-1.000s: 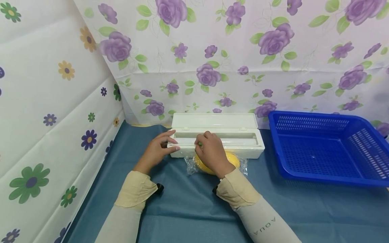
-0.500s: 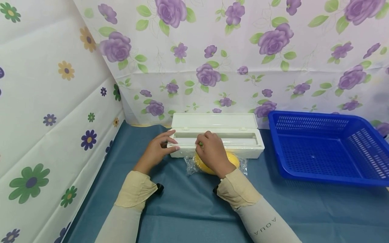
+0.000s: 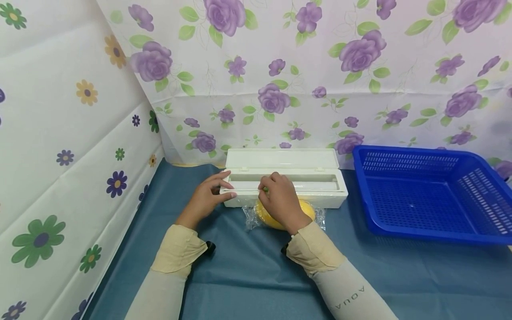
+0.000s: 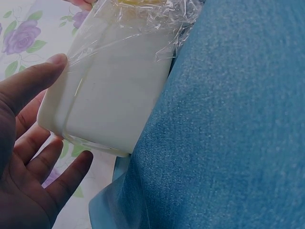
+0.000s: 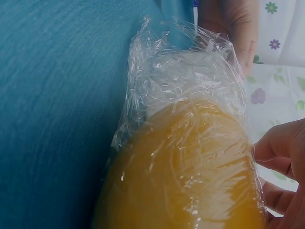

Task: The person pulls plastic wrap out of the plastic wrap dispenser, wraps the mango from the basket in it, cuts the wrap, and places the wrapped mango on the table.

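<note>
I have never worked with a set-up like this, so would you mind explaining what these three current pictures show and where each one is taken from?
No machine here: a person works with two bare hands. The wide picture comes from a head-worn camera looking down; the two close-ups come from cameras on each wrist.

On the blue cloth-covered table lie a white plastic cling-film dispenser box with its lid open, a yellow round fruit wrapped in clear film just in front of it, and an empty blue plastic basket to the right.

The left hand rests straight fingers against the box's left end. The right hand is curled at the box's front edge, over the fruit, apparently pinching something small and green; what exactly is hidden.
</note>
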{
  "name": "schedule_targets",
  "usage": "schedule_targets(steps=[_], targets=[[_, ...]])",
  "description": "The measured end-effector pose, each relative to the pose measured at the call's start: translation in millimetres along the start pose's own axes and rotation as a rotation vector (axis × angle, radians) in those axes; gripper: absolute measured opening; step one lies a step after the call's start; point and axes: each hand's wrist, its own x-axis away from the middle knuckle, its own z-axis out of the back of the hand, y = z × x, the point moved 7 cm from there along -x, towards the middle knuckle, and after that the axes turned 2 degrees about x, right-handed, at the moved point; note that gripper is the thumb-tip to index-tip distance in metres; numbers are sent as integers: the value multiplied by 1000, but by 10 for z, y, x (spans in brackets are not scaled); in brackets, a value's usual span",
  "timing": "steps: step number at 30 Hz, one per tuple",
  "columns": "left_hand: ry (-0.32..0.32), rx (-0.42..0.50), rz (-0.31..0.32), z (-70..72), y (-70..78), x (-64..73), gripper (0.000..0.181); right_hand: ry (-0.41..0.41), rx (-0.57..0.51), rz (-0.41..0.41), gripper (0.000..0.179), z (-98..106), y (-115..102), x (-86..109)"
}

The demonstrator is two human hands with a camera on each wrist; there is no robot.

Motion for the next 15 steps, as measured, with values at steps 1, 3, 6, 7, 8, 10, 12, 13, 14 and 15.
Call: schedule_targets(steps=[1,3,6,7,8,10,12,13,14,15], targets=[[1,-1,-1,1,-1,-1,18,3,2,1,10,7,-1,0],[3,-3,-5,2,-2,-2,18,7,4,4,10,17,-2,1],[2,-4,-10,0,-4,-4,18,10,3,2,9,29,1,3],[2,-4,-10,0,-5,-5,18,9,3,0,9,31,4,4],[1,-4,-11,-1,-6,-5,18,9,1,-2,9,30,7,5],[1,-7,-10,-2,-9,-5,18,2,-4,-9,10,28,14,5],[2,-9,-10,-2,-10,-6,18,-5,-9,-14,10,27,20,5],[2,-10,-9,-3,-10,-6,18,-7,-11,-15,10,25,23,6],[2,-11,-10,-4,-9,-6,18,-9,-11,-16,10,25,26,6],[2,-12,-10,-5,-7,-6,18,-12,-13,-18,10,24,30,7]])
